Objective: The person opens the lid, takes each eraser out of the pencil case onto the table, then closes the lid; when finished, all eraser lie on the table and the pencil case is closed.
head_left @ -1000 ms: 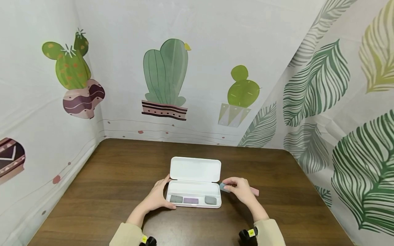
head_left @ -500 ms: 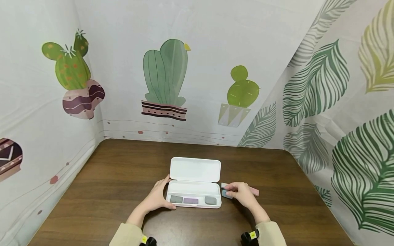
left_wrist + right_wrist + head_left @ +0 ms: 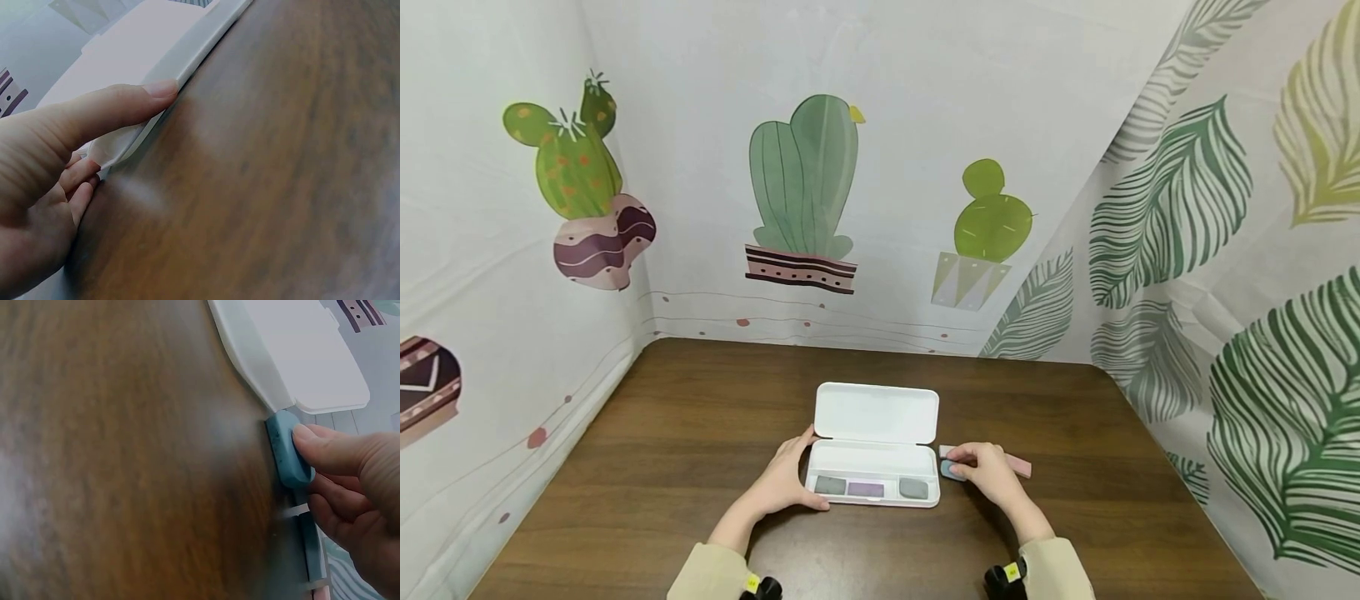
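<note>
A white pencil case (image 3: 874,458) lies with its lid (image 3: 876,413) open in the head view. Along its front compartments sit a grey block (image 3: 830,486), a purple block (image 3: 866,490) and another grey block (image 3: 913,488), which look like erasers. My left hand (image 3: 781,477) grips the case's left end, thumb at the front edge and fingers round the far side. Just off the case's right end, my right hand (image 3: 988,472) pinches a blue eraser (image 3: 289,450) between thumb and fingers, low over the table.
Behind the right hand, a pink bar (image 3: 1020,466) and a pale piece (image 3: 944,451) lie on the brown table (image 3: 715,400). A dark teal strip (image 3: 310,547) shows there in the right wrist view. Printed cloth (image 3: 895,208) walls the table's back and sides.
My right hand has come slightly nearer the table's front, lowering the blue eraser from the case's right edge and uncovering the pale piece. The left hand and case stay put.
</note>
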The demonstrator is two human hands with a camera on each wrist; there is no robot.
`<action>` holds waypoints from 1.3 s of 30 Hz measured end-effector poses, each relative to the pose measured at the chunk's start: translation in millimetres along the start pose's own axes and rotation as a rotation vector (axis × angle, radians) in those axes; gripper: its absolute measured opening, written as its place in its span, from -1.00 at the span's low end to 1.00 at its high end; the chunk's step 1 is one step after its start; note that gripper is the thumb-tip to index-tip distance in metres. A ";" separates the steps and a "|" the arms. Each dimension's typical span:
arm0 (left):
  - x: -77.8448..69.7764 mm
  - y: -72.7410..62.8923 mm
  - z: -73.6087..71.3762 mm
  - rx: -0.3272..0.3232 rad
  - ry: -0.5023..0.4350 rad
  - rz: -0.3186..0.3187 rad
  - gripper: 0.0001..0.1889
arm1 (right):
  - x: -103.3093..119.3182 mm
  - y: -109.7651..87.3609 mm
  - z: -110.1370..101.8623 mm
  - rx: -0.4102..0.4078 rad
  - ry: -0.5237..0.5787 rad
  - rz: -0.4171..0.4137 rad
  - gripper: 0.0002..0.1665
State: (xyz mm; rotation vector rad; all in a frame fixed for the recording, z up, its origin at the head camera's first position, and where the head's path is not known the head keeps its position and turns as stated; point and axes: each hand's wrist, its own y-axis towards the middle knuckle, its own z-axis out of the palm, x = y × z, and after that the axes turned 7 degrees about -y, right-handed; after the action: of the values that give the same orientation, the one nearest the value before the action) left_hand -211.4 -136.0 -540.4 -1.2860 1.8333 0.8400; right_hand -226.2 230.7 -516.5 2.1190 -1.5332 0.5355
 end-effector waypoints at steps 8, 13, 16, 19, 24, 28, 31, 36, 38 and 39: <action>-0.3 -0.4 -0.4 0.004 0.002 -0.004 0.39 | 1.5 0.4 2.2 -0.040 0.019 0.023 -0.85; -0.5 -0.4 -0.6 0.003 -0.007 -0.006 0.40 | 3.0 0.5 2.7 -0.054 0.011 0.022 -0.84; -0.4 -0.5 -0.6 0.003 -0.006 -0.003 0.39 | 7.2 1.3 2.6 -0.078 0.010 0.014 -0.84; -0.4 -0.7 -0.7 0.005 -0.004 -0.002 0.39 | 16.3 3.8 3.0 -0.109 0.002 -0.002 -0.84; -0.3 -0.4 -0.9 0.010 -0.010 -0.011 0.39 | 41.4 9.5 4.9 -0.117 -0.012 -0.042 -0.85; -0.6 -0.5 -0.6 0.009 -0.006 -0.010 0.39 | 62.7 13.2 9.5 -0.094 -0.011 -0.100 -0.84; -0.8 -0.9 -0.3 0.004 -0.002 -0.005 0.39 | 77.7 15.6 15.1 -0.073 -0.013 -0.146 -0.83; -0.5 -1.1 -0.3 -0.004 0.005 0.005 0.38 | 99.5 19.4 25.3 -0.021 0.021 -0.192 -0.77; -0.5 -1.0 -0.6 -0.003 0.001 0.006 0.38 | 106.8 20.6 29.5 0.001 0.037 -0.208 -0.75; -0.6 -1.0 -0.7 -0.003 -0.002 0.007 0.38 | 110.4 21.2 31.8 0.014 0.043 -0.217 -0.74</action>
State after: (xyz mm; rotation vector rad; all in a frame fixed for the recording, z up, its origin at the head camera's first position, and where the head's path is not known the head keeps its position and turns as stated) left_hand -210.4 -136.6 -539.7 -1.2812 1.8365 0.8471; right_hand -211.9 121.5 -477.4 2.2343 -1.2593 0.5116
